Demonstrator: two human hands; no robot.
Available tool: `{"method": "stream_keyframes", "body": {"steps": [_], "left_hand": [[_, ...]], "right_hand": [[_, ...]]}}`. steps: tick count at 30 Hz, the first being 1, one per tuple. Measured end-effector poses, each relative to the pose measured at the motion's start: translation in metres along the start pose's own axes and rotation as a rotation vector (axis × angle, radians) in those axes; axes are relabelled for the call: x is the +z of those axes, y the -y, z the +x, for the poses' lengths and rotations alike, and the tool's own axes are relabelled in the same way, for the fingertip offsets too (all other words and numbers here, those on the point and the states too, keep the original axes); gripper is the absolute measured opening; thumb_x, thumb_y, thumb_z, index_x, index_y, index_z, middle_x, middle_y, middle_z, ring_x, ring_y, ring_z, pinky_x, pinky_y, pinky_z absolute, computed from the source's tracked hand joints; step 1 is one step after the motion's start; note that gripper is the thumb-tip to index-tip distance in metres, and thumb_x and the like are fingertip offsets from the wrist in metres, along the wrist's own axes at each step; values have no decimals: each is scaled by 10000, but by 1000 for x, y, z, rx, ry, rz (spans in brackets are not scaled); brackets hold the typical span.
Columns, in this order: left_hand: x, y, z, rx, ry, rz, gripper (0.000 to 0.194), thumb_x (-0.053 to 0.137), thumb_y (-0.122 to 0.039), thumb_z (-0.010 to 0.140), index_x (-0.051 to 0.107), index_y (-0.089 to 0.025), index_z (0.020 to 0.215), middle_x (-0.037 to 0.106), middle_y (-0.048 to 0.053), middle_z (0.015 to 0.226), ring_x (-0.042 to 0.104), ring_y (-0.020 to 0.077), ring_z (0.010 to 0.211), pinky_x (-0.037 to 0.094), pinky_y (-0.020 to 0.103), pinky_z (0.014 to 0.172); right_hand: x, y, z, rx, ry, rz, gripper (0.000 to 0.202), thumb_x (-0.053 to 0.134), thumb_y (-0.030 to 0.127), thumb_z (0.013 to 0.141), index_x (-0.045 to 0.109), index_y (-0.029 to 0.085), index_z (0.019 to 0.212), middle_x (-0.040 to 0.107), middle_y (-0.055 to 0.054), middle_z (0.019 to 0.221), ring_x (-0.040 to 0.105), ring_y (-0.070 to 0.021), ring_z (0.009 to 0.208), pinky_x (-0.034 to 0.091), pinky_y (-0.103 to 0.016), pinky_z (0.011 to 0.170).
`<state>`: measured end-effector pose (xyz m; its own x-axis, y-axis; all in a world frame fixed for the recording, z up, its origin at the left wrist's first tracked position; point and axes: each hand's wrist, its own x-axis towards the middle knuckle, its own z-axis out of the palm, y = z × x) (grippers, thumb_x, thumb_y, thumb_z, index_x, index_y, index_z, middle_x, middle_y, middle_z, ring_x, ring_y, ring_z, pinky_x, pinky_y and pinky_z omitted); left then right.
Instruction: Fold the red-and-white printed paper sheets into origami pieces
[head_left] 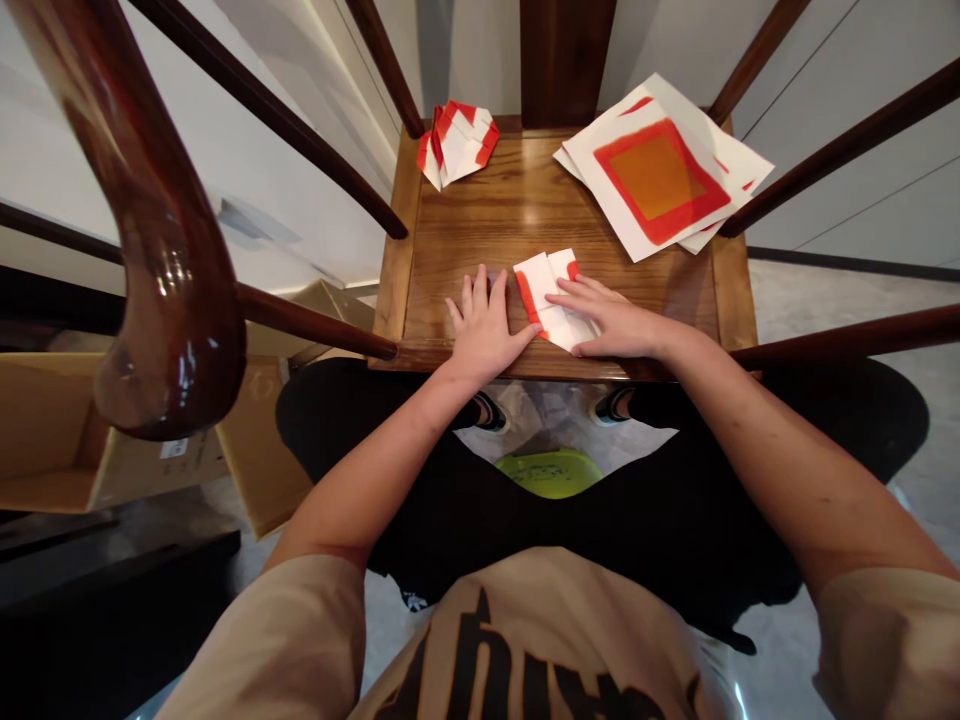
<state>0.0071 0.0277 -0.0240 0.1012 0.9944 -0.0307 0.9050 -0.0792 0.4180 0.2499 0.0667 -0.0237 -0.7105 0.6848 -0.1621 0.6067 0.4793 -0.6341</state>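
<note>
The right hand [619,322], fingers slightly parted, partly hides the folded paper [541,290] at the wooden seat's [480,215] near edge; the left hand's [486,325] spread fingers lie beside it, thumb touching. Left of the seat, the cardboard box [161,460] is cut off, contents unclear.

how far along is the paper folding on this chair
The folded red-and-white paper at the far left of the wooden seat looks done. A partly folded paper is under the right hand, the left hand at its edge. The flat sheets at far right look unfolded, so probably left to do.
</note>
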Motion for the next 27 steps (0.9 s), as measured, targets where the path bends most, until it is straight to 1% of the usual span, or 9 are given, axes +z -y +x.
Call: {"method": "stream_keyframes", "body": {"steps": [4,7,12,17,23,27], "left_hand": [[0,-1,-2,43,1,-15,868,643,-573,819,254,-283,1540,157,139,1647,84,411,1513,47,708,1156],[2,-4,-4,45,8,-17,833,625,-572,834,273,-286,1533,172,137,1644,93,404,1514,36,709,1156],[1,-5,-3,23,45,15,878,641,-574,820,261,-250,1542,144,153,1648,67,401,1517,30,691,1167],[2,-2,-1,38,52,21,899,607,-626,823,236,-253,1553,112,137,1657,42,404,1519,16,691,1165],[1,-2,-1,16,62,44,923,608,-633,817,231,-235,1559,112,143,1656,50,396,1521,25,665,1180],[0,-4,-1,17,66,41,917,606,-621,823,216,-244,1562,111,136,1657,49,404,1518,21,664,1179]], "right_hand": [[0,0,0,-2,-4,0,931,751,347,749,271,404,1545,148,40,1658,74,-347,1524,149,-631,1209],[1,-1,0,0,-14,5,936,761,348,741,280,405,1542,155,39,1657,78,-353,1523,151,-632,1209],[1,-2,-1,-8,-19,27,929,761,350,741,287,411,1538,165,40,1655,81,-362,1521,151,-646,1201],[-1,0,-2,-11,-10,33,929,757,340,742,286,408,1539,156,42,1657,73,-363,1521,138,-647,1203],[-6,3,-3,14,39,22,950,748,329,738,256,419,1546,102,72,1662,40,-349,1526,122,-624,1217],[-7,3,-2,15,63,20,956,733,315,734,245,413,1550,83,76,1663,16,-339,1527,108,-618,1219]]}}
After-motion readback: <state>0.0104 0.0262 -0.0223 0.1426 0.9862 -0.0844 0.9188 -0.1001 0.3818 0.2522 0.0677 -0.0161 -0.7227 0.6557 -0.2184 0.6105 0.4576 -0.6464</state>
